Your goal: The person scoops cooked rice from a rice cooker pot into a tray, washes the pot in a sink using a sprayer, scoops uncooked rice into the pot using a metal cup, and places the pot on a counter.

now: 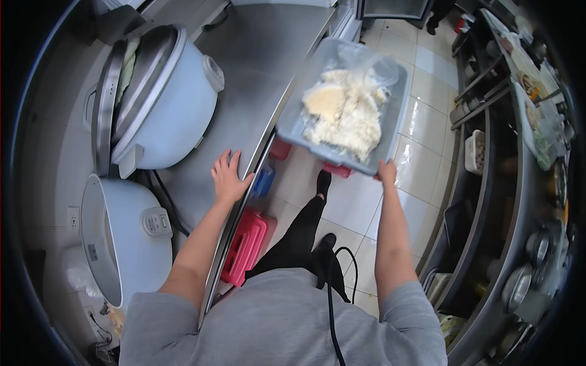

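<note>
Two hands: right (385, 172) grips tub rim (326, 156), left (227, 180) at counter edge (265, 144).

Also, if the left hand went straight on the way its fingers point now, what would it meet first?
The way looks free for the left hand: bare steel counter ahead, passing to the right of the closer rice cooker, though its height above the counter is unclear.

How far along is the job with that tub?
Done: pale, crumbly food is already in the tub.
In hand: the right hand grips its near corner; the left hand is at the steel counter.
Remaining, probably: setting the tub down.
</note>
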Demonstrator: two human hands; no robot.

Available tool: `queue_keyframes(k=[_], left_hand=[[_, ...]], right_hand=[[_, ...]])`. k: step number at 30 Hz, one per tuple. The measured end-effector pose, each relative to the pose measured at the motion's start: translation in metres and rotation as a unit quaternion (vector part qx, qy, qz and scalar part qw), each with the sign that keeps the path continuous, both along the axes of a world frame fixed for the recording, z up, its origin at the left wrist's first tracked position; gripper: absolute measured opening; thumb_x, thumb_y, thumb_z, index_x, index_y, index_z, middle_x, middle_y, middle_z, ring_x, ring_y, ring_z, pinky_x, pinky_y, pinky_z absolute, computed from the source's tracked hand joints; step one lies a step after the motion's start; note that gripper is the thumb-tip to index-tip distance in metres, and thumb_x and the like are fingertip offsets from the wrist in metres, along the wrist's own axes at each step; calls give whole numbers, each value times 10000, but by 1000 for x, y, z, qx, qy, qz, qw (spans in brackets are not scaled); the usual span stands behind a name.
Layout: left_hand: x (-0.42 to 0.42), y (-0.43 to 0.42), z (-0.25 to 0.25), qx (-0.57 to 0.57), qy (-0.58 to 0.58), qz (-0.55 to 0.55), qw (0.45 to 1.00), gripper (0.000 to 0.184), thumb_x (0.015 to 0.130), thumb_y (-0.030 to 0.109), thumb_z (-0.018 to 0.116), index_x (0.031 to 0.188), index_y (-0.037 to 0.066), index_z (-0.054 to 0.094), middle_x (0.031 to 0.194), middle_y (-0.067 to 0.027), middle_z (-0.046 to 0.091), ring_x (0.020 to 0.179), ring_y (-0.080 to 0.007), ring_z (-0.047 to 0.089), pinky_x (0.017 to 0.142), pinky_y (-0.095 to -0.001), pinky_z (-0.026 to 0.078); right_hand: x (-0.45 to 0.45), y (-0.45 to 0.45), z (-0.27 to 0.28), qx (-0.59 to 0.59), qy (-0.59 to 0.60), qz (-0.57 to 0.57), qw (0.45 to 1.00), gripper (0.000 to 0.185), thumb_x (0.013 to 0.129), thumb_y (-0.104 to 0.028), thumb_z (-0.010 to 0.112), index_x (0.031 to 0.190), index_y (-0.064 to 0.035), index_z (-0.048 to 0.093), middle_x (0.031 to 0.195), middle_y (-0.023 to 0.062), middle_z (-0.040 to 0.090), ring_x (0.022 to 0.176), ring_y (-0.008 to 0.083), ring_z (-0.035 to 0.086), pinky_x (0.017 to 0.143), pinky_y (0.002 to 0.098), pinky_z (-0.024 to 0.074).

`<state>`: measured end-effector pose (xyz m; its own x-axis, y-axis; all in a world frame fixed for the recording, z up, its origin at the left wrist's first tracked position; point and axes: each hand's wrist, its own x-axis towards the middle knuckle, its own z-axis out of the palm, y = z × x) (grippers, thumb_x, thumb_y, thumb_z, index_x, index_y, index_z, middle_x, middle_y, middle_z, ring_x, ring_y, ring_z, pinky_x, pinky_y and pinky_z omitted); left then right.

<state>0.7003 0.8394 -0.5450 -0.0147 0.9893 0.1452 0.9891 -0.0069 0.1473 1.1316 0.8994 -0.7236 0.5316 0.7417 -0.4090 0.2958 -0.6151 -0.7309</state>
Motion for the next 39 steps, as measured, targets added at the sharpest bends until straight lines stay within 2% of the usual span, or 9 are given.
queue_keyframes(k=[6, 8, 10, 12, 14, 16, 19, 25, 39], left_hand=[[-3, 4, -4, -9, 4, 3, 1000, 702, 625, 345, 690, 1235, 128, 421, 1289, -136, 335, 1189, -332, 294, 958, -449, 233], [-1, 4, -4, -8, 9, 6, 1000, 700, 626, 344, 689, 1236, 128, 420, 1289, -138, 335, 1190, -335, 294, 954, -449, 234], [-1, 5, -4, 1, 26, 4, 1000, 719, 613, 310, 711, 1243, 131, 415, 1296, -129, 330, 1188, -324, 302, 940, -437, 252], [-1, 6, -3, -14, 19, 13, 1000, 715, 618, 308, 706, 1244, 126, 412, 1301, -131, 325, 1197, -336, 293, 940, -446, 248], [-1, 8, -3, -13, 12, 4, 1000, 720, 616, 308, 707, 1243, 118, 411, 1299, -131, 326, 1197, -346, 291, 942, -453, 244], [-2, 9, -1, -21, 13, 10, 1000, 720, 615, 305, 708, 1242, 112, 412, 1299, -134, 324, 1199, -354, 289, 944, -460, 240], [-5, 11, -4, -38, 0, 10, 999, 735, 596, 287, 721, 1242, 115, 415, 1299, -143, 320, 1196, -358, 288, 942, -465, 235], [-11, 15, -7, -47, 2, 8, 999, 765, 548, 282, 750, 1227, 122, 437, 1295, -154, 329, 1176, -365, 306, 915, -458, 249], [-11, 13, -11, -42, 11, 18, 999, 785, 521, 301, 755, 1224, 119, 457, 1288, -146, 369, 1125, -338, 368, 912, -435, 274]], right_hand=[[27, 39, -7, -39, -70, -6, 997, 379, 813, -279, 519, 997, 51, 487, 686, 185, 595, 442, 264, 599, 429, 334, 488], [25, 35, -11, 80, -35, -30, 996, 384, 826, -292, 514, 1032, 32, 495, 639, 123, 585, 368, 214, 538, 381, 301, 445], [16, 16, -30, 206, 92, -128, 966, 412, 863, -352, 475, 1093, -11, 486, 669, 71, 580, 408, 155, 489, 384, 249, 400], [-15, -18, -49, 265, 243, -344, 868, 441, 891, -420, 417, 1123, -48, 468, 728, 48, 577, 505, 118, 475, 424, 217, 377], [-40, -63, -128, 188, 314, -385, 847, 490, 886, -494, 390, 1057, -43, 470, 678, 46, 511, 535, 153, 478, 446, 259, 389], [-106, -96, -180, 43, 386, -361, 848, 352, 884, -364, 470, 1025, -42, 480, 641, 39, 495, 523, 159, 491, 444, 237, 401], [-227, -116, -249, -225, 467, -54, 853, 169, 813, -228, 527, 893, -79, 529, 653, 42, 526, 497, 136, 488, 460, 257, 427], [-447, -131, -289, -99, 459, 279, 838, 281, 845, -321, 525, 921, -63, 608, 686, 31, 569, 536, 156, 531, 441, 283, 411], [-520, -107, -345, -129, 669, -10, 731, 501, 797, -317, 553, 1180, -20, 424, 1084, 98, 475, 949, 247, 481, 794, 301, 420]])
